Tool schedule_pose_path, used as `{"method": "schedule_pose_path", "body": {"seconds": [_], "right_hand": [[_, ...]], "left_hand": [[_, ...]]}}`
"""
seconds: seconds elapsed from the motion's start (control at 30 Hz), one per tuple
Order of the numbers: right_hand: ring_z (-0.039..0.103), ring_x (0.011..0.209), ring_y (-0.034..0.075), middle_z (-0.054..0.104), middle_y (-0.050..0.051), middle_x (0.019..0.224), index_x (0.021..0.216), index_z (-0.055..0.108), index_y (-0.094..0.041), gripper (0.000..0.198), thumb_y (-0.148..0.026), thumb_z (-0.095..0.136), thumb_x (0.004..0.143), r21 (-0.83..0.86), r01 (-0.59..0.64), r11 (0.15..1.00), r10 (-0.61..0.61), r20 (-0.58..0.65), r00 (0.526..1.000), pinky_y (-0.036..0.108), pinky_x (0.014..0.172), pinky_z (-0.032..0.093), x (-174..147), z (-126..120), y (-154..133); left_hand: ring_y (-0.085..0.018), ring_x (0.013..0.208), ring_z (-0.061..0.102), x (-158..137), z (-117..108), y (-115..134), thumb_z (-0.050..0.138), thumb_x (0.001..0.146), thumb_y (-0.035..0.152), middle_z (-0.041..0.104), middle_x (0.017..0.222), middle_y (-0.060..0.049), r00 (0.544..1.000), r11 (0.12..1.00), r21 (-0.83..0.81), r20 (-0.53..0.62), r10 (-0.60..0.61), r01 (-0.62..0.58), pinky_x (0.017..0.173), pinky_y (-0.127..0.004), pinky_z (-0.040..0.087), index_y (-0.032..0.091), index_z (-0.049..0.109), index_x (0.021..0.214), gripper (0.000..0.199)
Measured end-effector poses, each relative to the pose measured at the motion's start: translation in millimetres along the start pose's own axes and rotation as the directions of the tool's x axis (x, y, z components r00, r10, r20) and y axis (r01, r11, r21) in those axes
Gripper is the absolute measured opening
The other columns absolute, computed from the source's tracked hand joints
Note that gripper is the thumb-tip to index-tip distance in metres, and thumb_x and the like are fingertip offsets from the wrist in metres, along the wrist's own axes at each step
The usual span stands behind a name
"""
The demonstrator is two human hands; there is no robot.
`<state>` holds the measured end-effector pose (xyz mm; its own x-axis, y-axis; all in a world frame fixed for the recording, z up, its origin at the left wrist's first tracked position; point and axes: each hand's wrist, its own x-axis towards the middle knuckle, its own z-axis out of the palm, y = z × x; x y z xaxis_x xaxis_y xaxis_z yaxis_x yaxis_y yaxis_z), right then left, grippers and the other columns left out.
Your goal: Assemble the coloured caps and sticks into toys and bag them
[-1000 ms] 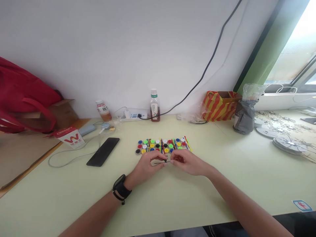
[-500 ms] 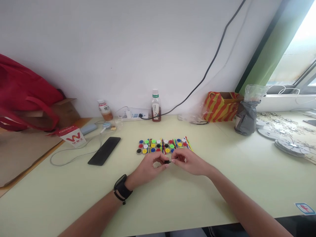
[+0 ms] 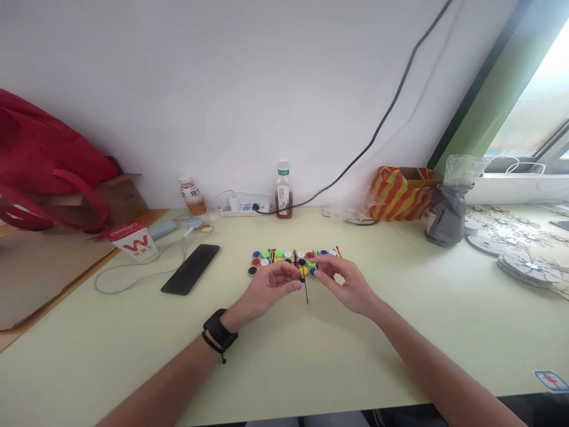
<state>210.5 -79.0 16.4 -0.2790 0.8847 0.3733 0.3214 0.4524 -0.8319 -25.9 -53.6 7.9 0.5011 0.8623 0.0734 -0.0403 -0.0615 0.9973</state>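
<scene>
My left hand (image 3: 271, 287) pinches a small black round piece (image 3: 302, 279) between thumb and fingertips. A thin black stick (image 3: 306, 293) slants down from this piece toward me. Just to the right is my right hand (image 3: 349, 284), its thumb and fingers parted beside the stick with nothing visible held. Behind both hands lie rows of small round caps (image 3: 256, 254) in several colours. Bundles of thin coloured sticks (image 3: 294, 257) lie between the groups of caps. The hands partly cover these rows.
A black phone (image 3: 190, 270) lies to the left, near a red-and-white box (image 3: 136, 244). Along the wall stand two drink bottles (image 3: 283, 193), a power strip (image 3: 249, 206) and a striped bag (image 3: 400, 196). Flat grey discs (image 3: 528, 270) are stacked at the right.
My right fingers have opened and moved slightly away from the black piece. The thin black stick now points down toward me, with the piece still in my left hand.
</scene>
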Motion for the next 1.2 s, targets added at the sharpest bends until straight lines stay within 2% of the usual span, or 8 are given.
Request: {"method": "schedule_pose_path", "body": {"seconds": [0.1,0.17,0.23,0.27,0.5,0.73,0.93,1.2], "right_hand": [[0.054,0.072,0.016,0.060,0.003,0.093,0.128,0.062,-0.027,0.038,-0.051,0.053,0.100,0.030,-0.015,0.999,0.014,0.022,1.000,0.032,0.069,0.050,-1.4,0.8,-1.6],[0.052,0.068,0.015,0.058,0.003,0.083,0.092,0.071,-0.023,0.043,-0.054,0.044,0.103,0.025,-0.054,0.998,0.051,0.113,0.992,0.031,0.069,0.048,-1.2,1.1,-2.4],[0.048,0.061,0.014,0.050,0.002,0.065,0.056,0.054,-0.020,0.063,-0.056,0.037,0.105,0.015,-0.098,0.995,0.093,0.204,0.975,0.031,0.066,0.046,-0.2,1.3,-2.6],[0.046,0.058,0.014,0.046,0.001,0.059,0.050,0.046,-0.020,0.066,-0.057,0.037,0.105,0.010,-0.111,0.994,0.106,0.223,0.969,0.031,0.064,0.044,0.5,1.5,-2.5],[0.049,0.068,0.015,0.058,0.001,0.077,0.084,0.061,-0.021,0.037,-0.055,0.057,0.097,0.031,-0.112,0.993,0.104,0.193,0.976,0.028,0.062,0.042,2.4,7.0,-2.0],[0.047,0.067,0.014,0.054,-0.001,0.074,0.082,0.056,-0.021,0.030,-0.045,0.054,0.099,0.027,-0.103,0.994,0.092,0.256,0.962,0.027,0.060,0.039,0.7,9.2,-2.1],[0.052,0.068,0.013,0.060,0.000,0.085,0.092,0.057,-0.022,0.014,-0.036,0.057,0.097,0.009,-0.128,0.992,0.122,0.245,0.962,0.026,0.060,0.041,-1.3,11.1,-4.5],[0.058,0.067,0.013,0.064,0.000,0.082,0.092,0.062,-0.021,0.007,-0.027,0.059,0.094,0.030,-0.147,0.989,0.138,0.200,0.970,0.025,0.059,0.042,0.4,11.7,-9.8]], "left_hand": [[-0.018,0.094,0.069,0.0,-0.3,-1.5,0.085,0.081,0.035,0.071,0.098,-0.004,1.000,1.000,-0.020,-0.013,-0.012,0.011,0.090,-0.033,0.058,0.017,0.070,0.102,0.032],[-0.018,0.094,0.070,-0.4,0.2,-1.4,0.085,0.081,0.035,0.072,0.097,-0.005,1.000,0.999,-0.029,-0.022,-0.015,0.015,0.090,-0.033,0.058,0.017,0.070,0.101,0.032],[-0.019,0.093,0.071,-0.6,0.6,-0.8,0.086,0.081,0.036,0.073,0.096,-0.005,0.999,1.000,-0.027,-0.036,-0.013,0.012,0.090,-0.034,0.059,0.017,0.069,0.101,0.032],[-0.019,0.092,0.071,-0.6,0.8,-0.4,0.086,0.080,0.036,0.073,0.096,-0.005,0.999,1.000,-0.023,-0.042,-0.010,0.009,0.090,-0.034,0.059,0.016,0.069,0.100,0.033],[-0.018,0.093,0.071,0.0,0.8,-0.2,0.087,0.080,0.034,0.074,0.097,-0.005,1.000,1.000,-0.006,-0.013,-0.001,0.001,0.089,-0.033,0.058,0.017,0.070,0.099,0.030],[-0.019,0.098,0.071,-0.6,1.3,-5.0,0.084,0.083,0.031,0.074,0.103,-0.006,0.999,1.000,-0.002,0.038,0.002,-0.002,0.093,-0.033,0.058,0.017,0.070,0.101,0.027],[-0.020,0.096,0.072,-1.0,2.1,-6.6,0.085,0.083,0.031,0.074,0.103,-0.007,0.999,1.000,-0.021,0.052,-0.015,0.016,0.092,-0.036,0.058,0.017,0.067,0.099,0.028],[-0.020,0.095,0.072,-1.7,2.6,-5.3,0.084,0.082,0.034,0.072,0.105,-0.006,0.999,1.000,0.008,0.046,-0.015,0.015,0.091,-0.035,0.057,0.018,0.065,0.106,0.034]]}}
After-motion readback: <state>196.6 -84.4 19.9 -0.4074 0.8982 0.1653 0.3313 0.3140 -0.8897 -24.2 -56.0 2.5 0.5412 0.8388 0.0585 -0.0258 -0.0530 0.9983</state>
